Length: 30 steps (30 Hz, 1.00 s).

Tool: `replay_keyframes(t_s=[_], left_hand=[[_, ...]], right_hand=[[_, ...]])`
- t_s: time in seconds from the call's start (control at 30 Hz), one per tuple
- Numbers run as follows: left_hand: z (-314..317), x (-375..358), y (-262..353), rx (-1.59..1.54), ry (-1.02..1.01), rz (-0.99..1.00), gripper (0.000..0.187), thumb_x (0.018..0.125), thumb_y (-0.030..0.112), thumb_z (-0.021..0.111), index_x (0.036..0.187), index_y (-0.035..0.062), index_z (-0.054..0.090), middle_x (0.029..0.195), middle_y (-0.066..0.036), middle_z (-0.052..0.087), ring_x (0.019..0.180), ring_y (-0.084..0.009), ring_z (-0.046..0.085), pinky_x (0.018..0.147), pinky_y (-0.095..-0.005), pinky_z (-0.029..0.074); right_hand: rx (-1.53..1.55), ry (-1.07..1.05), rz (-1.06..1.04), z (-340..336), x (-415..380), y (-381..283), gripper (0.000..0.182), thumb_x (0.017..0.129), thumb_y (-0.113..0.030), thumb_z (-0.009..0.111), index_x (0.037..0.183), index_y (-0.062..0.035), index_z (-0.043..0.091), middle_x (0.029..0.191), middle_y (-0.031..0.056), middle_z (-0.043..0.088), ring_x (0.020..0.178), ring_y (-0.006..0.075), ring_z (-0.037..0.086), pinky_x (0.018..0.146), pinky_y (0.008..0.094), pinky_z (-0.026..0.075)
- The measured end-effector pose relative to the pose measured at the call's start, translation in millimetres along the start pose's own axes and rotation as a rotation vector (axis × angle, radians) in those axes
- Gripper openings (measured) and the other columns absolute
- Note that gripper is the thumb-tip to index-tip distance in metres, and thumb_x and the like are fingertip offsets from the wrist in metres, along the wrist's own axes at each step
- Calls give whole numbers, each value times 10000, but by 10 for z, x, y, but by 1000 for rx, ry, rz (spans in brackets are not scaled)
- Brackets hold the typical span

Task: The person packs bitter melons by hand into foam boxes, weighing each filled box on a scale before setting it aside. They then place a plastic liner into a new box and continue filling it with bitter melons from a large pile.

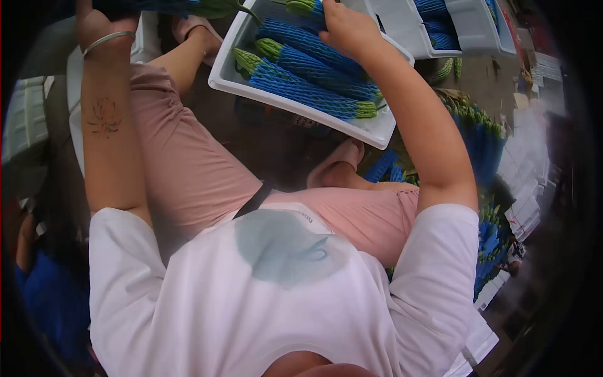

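Note:
A white foam box [295,116] holds several long, bumpy green gourds, apparently bitter gourds, in blue foam net sleeves; one netted bitter gourd [308,85] lies along the near side. At the top edge, my right hand [352,28] reaches over the box, its curled fingers against another netted gourd [304,7] that is partly cut off. My left hand [103,24], with a bangle at the wrist, is at the top left, outside the box. It grips a darker green gourd [213,7] with blue netting; its fingertips are out of frame.
More white foam boxes [402,25] with blue-netted gourds stand at the top right. Upright netted gourds [480,141] are massed on the right floor, near white sheets or boxes [524,188]. A person in blue [53,301] is at the lower left. My legs straddle the box area.

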<state>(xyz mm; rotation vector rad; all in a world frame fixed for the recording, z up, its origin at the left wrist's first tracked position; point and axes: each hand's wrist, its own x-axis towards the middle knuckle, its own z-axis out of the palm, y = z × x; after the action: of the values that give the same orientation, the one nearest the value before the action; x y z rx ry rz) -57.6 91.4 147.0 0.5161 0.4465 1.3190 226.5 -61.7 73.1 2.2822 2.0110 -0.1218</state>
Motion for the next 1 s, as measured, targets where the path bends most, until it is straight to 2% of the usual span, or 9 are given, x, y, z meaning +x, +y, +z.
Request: replay_keyframes(t_s=[0.13, 0.27, 0.33, 0.37, 0.43, 0.5, 0.57, 0.63, 1.0], left_hand=[[136, -88, -259, 111, -126, 115, 353, 848, 355, 675, 1064, 91, 583, 915, -62, 635, 859, -242, 619, 811, -400, 511], [388, -303, -485, -32, -393, -140, 360, 886, 383, 627, 1080, 84, 574, 954, -57, 649, 872, -218, 630, 821, -370, 504], [618, -561, -587, -68, -523, -437, 531, 919, 518, 509, 1212, 75, 535, 1033, -69, 635, 976, -214, 607, 883, -376, 473], [587, -496, -635, -153, -889, -575, 584, 920, 558, 473, 1262, 88, 522, 1123, -67, 607, 1058, -199, 566, 917, -365, 448], [603, -491, -708, -86, -952, -646, 579, 912, 562, 491, 1266, 105, 528, 1185, -62, 587, 1070, -185, 558, 918, -343, 443], [527, -506, -734, 92, -799, -614, 583, 908, 559, 503, 1273, 105, 526, 1205, -58, 579, 1070, -185, 558, 922, -339, 439], [426, -510, -799, 269, -642, -586, 588, 904, 557, 514, 1281, 106, 523, 1225, -55, 571, 1071, -185, 558, 925, -336, 435], [346, -427, -917, 514, -602, -532, 573, 903, 517, 553, 1287, 94, 517, 1203, -49, 582, 1046, -173, 570, 905, -317, 442], [-155, -542, -1602, 1050, -886, -481, 476, 947, 229, 578, 1311, -43, 439, 1212, -119, 556, 1095, -192, 554, 919, -299, 462]], right_hand=[[190, 190, -141, -134, 93, -267, 458, 821, -324, 666, 1145, -19, 558, 1047, 187, 647, 933, 320, 647, 804, 415, 517], [1283, 103, -101, -1165, -237, -731, 621, 797, -307, 691, 1244, 31, 424, 1065, 196, 618, 981, 328, 613, 863, 365, 477], [856, 156, -83, -1390, -369, -677, 553, 778, -246, 726, 1190, 35, 485, 1034, 161, 624, 962, 248, 606, 847, 328, 474], [776, 204, -142, -1399, -407, -606, 501, 764, -196, 743, 1149, 35, 520, 1016, 150, 626, 950, 217, 602, 833, 317, 474], [1223, 186, -48, -1237, -561, -321, 507, 741, -141, 747, 1158, 30, 515, 981, 142, 633, 931, 219, 606, 824, 320, 472], [958, 270, 228, -1265, -860, -178, 489, 750, -155, 728, 1154, 27, 521, 1041, 162, 618, 991, 279, 596, 875, 361, 459], [717, 274, 287, -1017, -1098, 478, 555, 751, -243, 757, 1186, 13, 526, 1042, 86, 649, 923, 182, 622, 822, 303, 466], [440, 386, 303, -933, -1458, 888, 581, 744, -348, 733, 1163, 9, 546, 1005, 159, 664, 905, 258, 653, 823, 349, 485], [275, 131, 809, -171, -3414, 2014, 798, 682, -337, 745, 1311, 51, 444, 1167, 226, 608, 1080, 311, 599, 930, 348, 430]])
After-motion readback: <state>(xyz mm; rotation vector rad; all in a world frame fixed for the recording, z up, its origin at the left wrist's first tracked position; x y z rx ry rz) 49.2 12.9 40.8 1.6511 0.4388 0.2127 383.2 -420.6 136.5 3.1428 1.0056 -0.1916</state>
